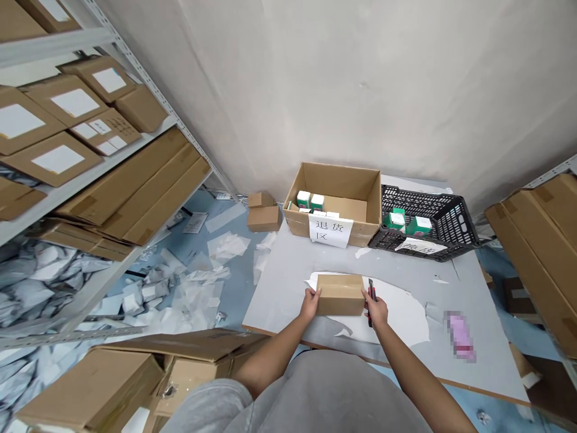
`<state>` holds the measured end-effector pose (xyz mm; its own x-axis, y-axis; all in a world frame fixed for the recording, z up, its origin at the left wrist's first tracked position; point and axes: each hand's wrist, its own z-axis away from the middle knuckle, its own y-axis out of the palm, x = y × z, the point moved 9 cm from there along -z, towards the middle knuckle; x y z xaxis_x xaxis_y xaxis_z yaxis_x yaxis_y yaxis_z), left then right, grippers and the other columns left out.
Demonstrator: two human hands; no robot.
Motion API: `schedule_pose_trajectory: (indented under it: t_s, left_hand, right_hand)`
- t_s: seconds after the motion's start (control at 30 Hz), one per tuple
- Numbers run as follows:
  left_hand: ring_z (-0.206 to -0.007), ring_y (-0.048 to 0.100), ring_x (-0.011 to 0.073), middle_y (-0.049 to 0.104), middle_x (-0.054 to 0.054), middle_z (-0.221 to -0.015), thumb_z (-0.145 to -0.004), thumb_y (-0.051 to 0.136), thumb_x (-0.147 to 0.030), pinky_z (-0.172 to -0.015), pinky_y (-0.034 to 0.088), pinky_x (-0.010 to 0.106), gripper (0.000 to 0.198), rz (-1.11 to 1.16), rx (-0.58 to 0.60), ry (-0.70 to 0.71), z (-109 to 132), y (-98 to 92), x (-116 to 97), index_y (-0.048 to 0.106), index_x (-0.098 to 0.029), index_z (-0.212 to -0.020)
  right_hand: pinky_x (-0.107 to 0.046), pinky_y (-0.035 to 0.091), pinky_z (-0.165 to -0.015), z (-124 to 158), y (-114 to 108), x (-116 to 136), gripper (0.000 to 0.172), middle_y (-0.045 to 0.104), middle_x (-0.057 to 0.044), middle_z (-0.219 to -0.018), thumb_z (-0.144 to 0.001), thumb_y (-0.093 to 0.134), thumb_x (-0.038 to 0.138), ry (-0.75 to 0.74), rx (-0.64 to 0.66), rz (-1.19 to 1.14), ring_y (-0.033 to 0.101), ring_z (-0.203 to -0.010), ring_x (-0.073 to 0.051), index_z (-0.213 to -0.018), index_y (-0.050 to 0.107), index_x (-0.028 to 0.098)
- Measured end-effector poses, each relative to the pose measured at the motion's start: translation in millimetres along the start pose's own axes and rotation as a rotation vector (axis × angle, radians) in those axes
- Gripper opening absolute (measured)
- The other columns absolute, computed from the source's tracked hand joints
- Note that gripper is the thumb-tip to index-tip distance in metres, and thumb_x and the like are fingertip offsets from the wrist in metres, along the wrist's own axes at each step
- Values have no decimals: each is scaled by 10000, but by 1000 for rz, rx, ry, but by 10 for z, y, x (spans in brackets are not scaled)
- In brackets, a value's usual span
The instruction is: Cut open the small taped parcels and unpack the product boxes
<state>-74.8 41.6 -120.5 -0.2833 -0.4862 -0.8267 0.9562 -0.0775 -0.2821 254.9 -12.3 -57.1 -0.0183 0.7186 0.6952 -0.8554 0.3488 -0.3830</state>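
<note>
A small closed brown cardboard box (340,294) sits near the front of the grey table (279,282), over a torn white sheet (401,313). My left hand (310,304) grips its left side, thumb on the upper edge. Against its right side is my right hand (377,310), with its fingers wrapped round a black and red utility knife (371,290) that points away from me. Whether the blade is out is too small to tell.
Behind stand an open cardboard box (297,225) and a black plastic crate (469,231), each holding green-and-white small boxes. A blurred pink item (460,337) lies right. Shelves of cartons (74,102) rise at left; more cartons (545,240) stand right.
</note>
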Motion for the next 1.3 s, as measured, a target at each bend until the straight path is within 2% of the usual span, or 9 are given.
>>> schedule_pose_trajectory:
  t_s: [0.17,0.3,0.5,0.6,0.73,0.8,0.9,1.03,1.3]
  left_hand:
    - [-1293,649,316,663,145,-1423,-839,730,-745,-1119,494,425,876,145,157,122,51,173,-172,484,-228,-1501]
    - [-1445,550,317,556,144,-1591,-849,769,-661,-1225,422,435,940,180,176,279,78,114,-388,417,-229,-1605]
    - [-1498,501,369,559,131,-1609,-840,801,-634,-1276,354,509,967,168,173,158,-44,139,-289,424,-244,-1640]
    - [-1532,455,387,534,126,-1634,-822,816,-645,-1293,315,518,1004,181,166,120,-89,168,-195,417,-245,-1652]
    - [-1539,452,376,494,121,-1666,-809,815,-655,-1294,314,506,1065,213,199,96,-110,225,-112,360,-254,-1685]
    - [-1550,437,370,477,124,-1677,-807,814,-651,-1299,305,503,1083,233,203,108,-111,239,-105,341,-245,-1693]
    - [-1564,416,365,464,127,-1685,-816,810,-646,-1310,281,504,1095,244,202,133,-108,261,-111,319,-229,-1702]
    - [-1559,419,377,468,138,-1681,-836,793,-655,-1312,272,522,1091,242,214,143,-102,301,-108,302,-216,-1707]
    - [-1594,358,381,436,134,-1702,-829,804,-631,-1327,216,539,1051,222,161,124,-133,291,-58,344,-238,-1689]
  right_hand:
    - [-275,627,-554,34,-36,36,621,743,-46,-849,-633,833,729,-119,46,-51,728,-748,-212,-922,678,201]
    - [-268,619,-557,23,-26,131,633,693,-14,-825,-621,839,722,-198,79,-103,674,-736,-185,-938,679,197]
    - [-294,612,-556,-62,60,156,610,694,-28,-821,-613,837,677,-195,93,0,675,-711,-199,-942,682,186]
    - [-306,589,-586,-63,34,219,497,730,-54,-857,-708,789,637,-210,65,179,703,-732,-228,-928,672,207]
    - [-327,547,-712,93,-45,527,454,777,-105,-1007,-927,587,641,-376,-118,499,735,-893,-282,-1086,686,227]
    - [-326,534,-783,233,154,710,449,784,-98,-1122,-1026,454,583,-520,-39,588,737,-977,-277,-1224,675,246]
    - [-315,524,-897,497,667,900,376,762,-51,-1290,-1074,422,452,-747,244,727,719,-1120,-251,-1311,672,302]
    - [-310,520,-910,706,1145,997,351,750,-58,-1300,-1088,462,405,-907,428,965,710,-1148,-253,-1336,691,311]
    - [-296,510,-845,615,1362,1012,337,747,-56,-1254,-1106,467,399,-922,458,1243,730,-1026,-230,-1342,700,338]
